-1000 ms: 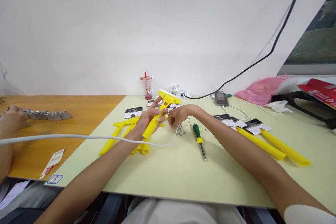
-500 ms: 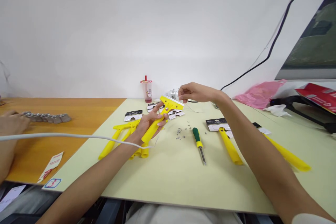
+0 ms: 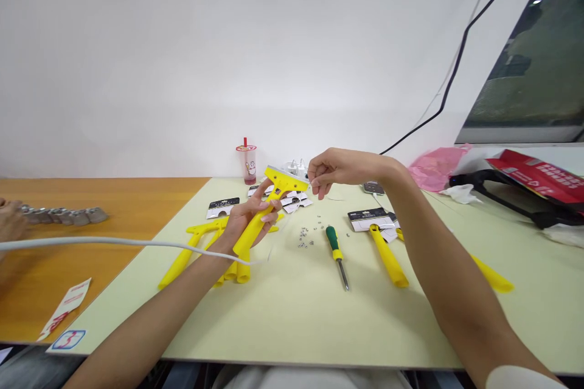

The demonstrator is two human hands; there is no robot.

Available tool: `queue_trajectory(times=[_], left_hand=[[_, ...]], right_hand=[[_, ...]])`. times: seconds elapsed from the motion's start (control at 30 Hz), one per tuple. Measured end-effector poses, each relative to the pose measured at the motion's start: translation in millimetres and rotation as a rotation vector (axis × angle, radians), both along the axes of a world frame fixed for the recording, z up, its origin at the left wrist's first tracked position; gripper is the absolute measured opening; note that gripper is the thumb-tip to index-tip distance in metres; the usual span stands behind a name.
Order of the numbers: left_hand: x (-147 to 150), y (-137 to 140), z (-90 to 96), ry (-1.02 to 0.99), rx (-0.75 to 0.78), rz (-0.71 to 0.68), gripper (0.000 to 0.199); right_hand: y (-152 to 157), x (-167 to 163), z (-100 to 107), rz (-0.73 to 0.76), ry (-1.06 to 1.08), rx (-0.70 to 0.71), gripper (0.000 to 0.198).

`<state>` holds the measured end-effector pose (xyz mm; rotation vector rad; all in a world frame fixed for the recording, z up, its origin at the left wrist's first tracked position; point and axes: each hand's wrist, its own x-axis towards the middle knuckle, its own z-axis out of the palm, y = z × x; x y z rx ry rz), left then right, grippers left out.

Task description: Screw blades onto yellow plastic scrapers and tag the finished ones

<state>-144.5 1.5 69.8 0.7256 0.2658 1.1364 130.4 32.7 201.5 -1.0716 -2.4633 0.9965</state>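
Observation:
My left hand is wrapped around the handle of a yellow scraper, its wide head tilted up toward the right. My right hand is beside the right end of that head, thumb and fingers pinched together; whatever is between them is too small to make out. Below lie several small metal screws or nuts in a loose scatter. A screwdriver with a green and yellow handle rests to their right. More yellow scrapers lie under and behind my left forearm.
Another yellow scraper lies right, by black-and-white cards. A drink cup with a red straw stands near the wall. A white cable crosses in front of my left forearm. Another person's hand is near metal parts at left.
My right hand's fingers have curled downward beside the scraper head. The scraper stays in my left hand. The whole view has shifted slightly, and the other person's hand has drawn back leftward.

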Motion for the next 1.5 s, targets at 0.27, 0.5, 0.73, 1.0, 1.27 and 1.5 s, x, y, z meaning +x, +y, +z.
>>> queue_trajectory(times=[0.27,0.5,0.73,1.0,1.27,1.5], left_hand=[[0,-4,4.9,-0.031,-0.029,0.001,0.073],[-1,-4,3.6,-0.005,-0.01,-0.01,0.068],[1,-4,2.7,0.027,0.011,0.015,0.071],[3,0,-2.1,0.024,0.004,0.007,0.073],[16,-1,-10.7,0.076,-0.213,-0.02,0.089],[21,-4,-14.9,0.096,-0.239,-0.049,0.095]], right_hand=[[5,7,-1,0.031,0.127,0.019,0.034],[1,-2,-1,0.032,0.114,0.058,0.033],[-3,-2,2,0.045,0.076,0.099,0.031],[-10,-3,7,-0.08,0.063,0.23,0.019],[15,-3,-8,-0.083,0.173,0.283,0.02],[33,-8,-24,-0.011,0.25,0.193,0.032]])
